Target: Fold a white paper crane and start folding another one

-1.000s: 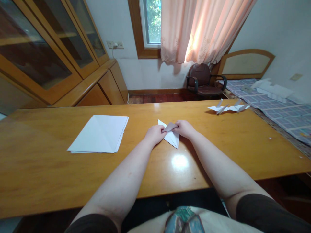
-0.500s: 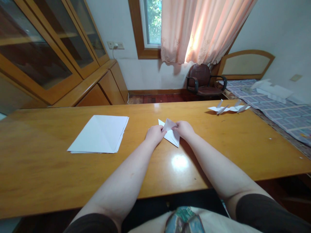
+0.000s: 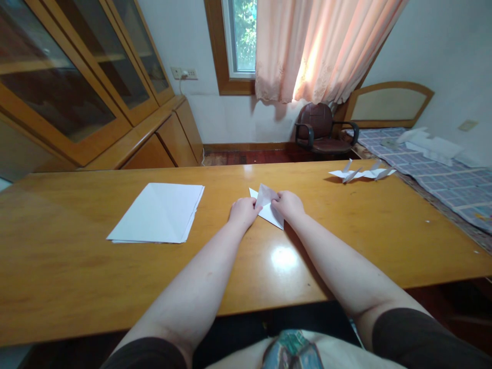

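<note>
A partly folded sheet of white paper (image 3: 272, 216) lies at the middle of the wooden table (image 3: 246, 277), one flap standing up from it. My left hand (image 3: 244, 211) is closed on the paper's left side, thumb and fingers pinching the flap's edge. On the opposite side my right hand (image 3: 289, 206) grips the same paper, its fingers curled at the flap's right edge. Both hands cover parts of the folds. To the left lies a stack of white paper sheets (image 3: 159, 212), the top one bearing faint creases.
Folded paper cranes (image 3: 361, 173) stand near the table's far right edge. A brown armchair (image 3: 321, 128) is beyond the table, beside a bed with a checked cover (image 3: 426, 164). A glass-fronted wooden cabinet (image 3: 103, 128) rises at the left.
The raised flap stands a little taller and more upright between my hands. My right hand has shifted slightly left, and the paper's lower point sits a little higher.
</note>
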{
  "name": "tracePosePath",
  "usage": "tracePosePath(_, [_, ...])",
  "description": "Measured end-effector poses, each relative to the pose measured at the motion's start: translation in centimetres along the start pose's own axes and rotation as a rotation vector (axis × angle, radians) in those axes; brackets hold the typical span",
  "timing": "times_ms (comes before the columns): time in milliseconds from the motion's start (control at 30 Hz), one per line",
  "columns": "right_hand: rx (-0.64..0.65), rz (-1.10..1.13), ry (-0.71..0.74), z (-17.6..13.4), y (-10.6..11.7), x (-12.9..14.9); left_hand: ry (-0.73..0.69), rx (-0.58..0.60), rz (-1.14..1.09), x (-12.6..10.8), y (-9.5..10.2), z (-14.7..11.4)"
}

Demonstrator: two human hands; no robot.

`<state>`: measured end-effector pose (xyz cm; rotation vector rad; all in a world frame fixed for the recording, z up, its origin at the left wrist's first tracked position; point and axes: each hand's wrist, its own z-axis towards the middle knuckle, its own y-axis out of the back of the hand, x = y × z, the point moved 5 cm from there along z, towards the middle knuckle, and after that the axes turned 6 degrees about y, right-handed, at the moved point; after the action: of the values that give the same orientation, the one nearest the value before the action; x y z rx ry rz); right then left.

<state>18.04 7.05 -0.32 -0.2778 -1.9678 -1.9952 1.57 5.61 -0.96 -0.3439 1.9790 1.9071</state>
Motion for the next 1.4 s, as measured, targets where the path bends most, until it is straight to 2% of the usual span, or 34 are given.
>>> tracePosePath(167, [-0.036,0.095,0.101,0.3,0.0,-0.6,0.018,-0.040,0.023,0.5,0.3,0.3])
tracePosePath(300, [0.009,0.388,0.180,0.8,-0.5,-1.8,0.016,-0.072,0.063,1.0,0.6,0.5])
tracePosePath(400, [-0.007,0.572,0.219,1.4,-0.8,-2.3,-0.010,-0.073,0.088,1.2,0.7,0.7])
tracePosePath(633, [0.085,0.409,0.383,2.0,-1.0,-1.4,0.011,-0.095,0.066,1.7,1.0,0.9])
tracePosePath(767, [0.132,0.356,0.436,2.0,-1.2,-1.2,0.193,-0.169,0.017,2.4,1.7,0.7])
tracePosePath(833, [0.146,0.333,0.445,2.0,-1.3,-1.2,0.234,-0.192,0.036,2.6,1.9,0.6])
tracePosePath(1200, [0.095,0.371,0.466,1.9,-1.5,-0.5,-0.024,-0.072,0.023,1.1,0.6,0.7])
tracePosePath(1400, [0.152,0.465,0.507,2.0,-1.3,-0.6,-0.068,-0.070,0.011,0.3,0.6,0.3])
